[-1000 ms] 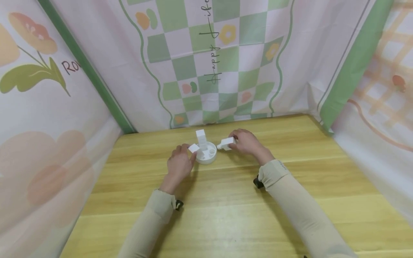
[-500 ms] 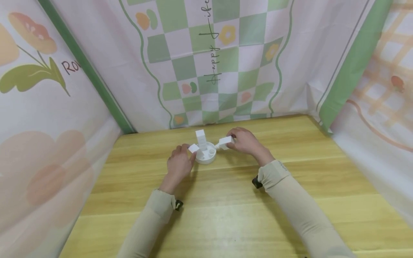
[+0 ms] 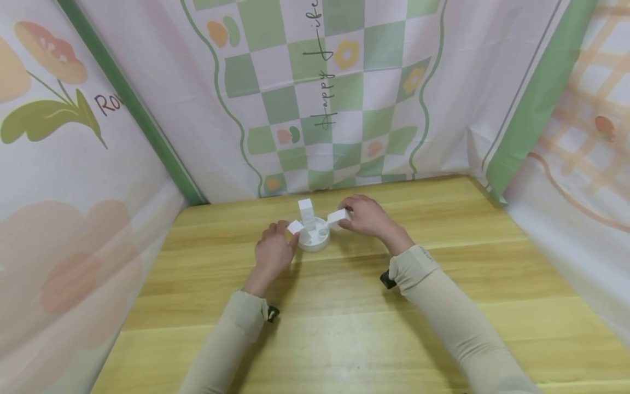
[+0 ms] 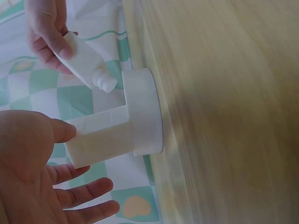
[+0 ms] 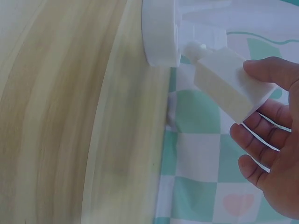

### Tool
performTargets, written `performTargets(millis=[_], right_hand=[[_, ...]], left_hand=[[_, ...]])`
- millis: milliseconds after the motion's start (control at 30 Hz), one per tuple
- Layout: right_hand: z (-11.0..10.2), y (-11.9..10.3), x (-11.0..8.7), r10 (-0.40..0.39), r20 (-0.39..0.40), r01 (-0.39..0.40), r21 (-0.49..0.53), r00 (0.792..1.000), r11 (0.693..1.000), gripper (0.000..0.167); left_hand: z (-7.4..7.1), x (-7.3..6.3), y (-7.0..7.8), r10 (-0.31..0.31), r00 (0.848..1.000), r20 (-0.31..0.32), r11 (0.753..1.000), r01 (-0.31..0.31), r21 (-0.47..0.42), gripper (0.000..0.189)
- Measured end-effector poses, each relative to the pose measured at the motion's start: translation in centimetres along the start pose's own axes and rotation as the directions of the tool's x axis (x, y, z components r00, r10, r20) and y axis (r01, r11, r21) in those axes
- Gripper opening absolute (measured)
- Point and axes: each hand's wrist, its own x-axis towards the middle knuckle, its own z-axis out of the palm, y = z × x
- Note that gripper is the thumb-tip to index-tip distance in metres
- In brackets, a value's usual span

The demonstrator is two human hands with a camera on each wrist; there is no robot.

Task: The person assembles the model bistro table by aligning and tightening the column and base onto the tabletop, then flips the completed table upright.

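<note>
A round white base [image 3: 315, 246] stands on the table, with a round hole in its top. My left hand [image 3: 272, 251] pinches a white rectangular block [image 4: 100, 135] between thumb and forefinger; that block stands on the base, its other fingers spread apart from it. A second white block [image 3: 306, 210] rises from the far side of the base. My right hand [image 3: 366, 216] grips a third white block [image 5: 229, 79] by its end, thumb on one face. This block is tilted, its ridged knob [image 4: 105, 81] pointing down toward the base, just above the rim and apart from it.
The wooden table [image 3: 334, 328] reaches back to a green-and-white checked cloth [image 3: 339, 109] hanging behind. Printed cloth also hangs at the left [image 3: 74, 219] and right [image 3: 566, 191]. Black straps [image 3: 389, 280] show at both wrists.
My right hand has moved left with its block, bringing the knob end from beside the base to over its right edge. The left hand, the base and the other blocks have stayed in place.
</note>
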Motion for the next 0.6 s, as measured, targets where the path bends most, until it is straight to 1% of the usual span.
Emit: performTargets(millis=[167,333,600], right_hand=[[0.2,-0.5,0.2,-0.006,0.003,0.006,-0.010,1.000,1.000,0.039],[0.4,-0.7,0.3,-0.013,0.010,0.014,-0.046,1.000,0.999,0.039],[0.7,-1.4,0.8,-0.074,0.015,0.076,-0.124,0.997,0.989,0.037]], left_hand=[[0.0,0.0,0.0,-0.002,1.000,0.001,1.000,0.002,-0.007,0.047],[0.2,0.0,0.0,-0.006,1.000,0.008,1.000,0.006,0.003,0.047],[0.3,0.1,-0.1,-0.012,1.000,0.021,1.000,0.012,0.010,0.049]])
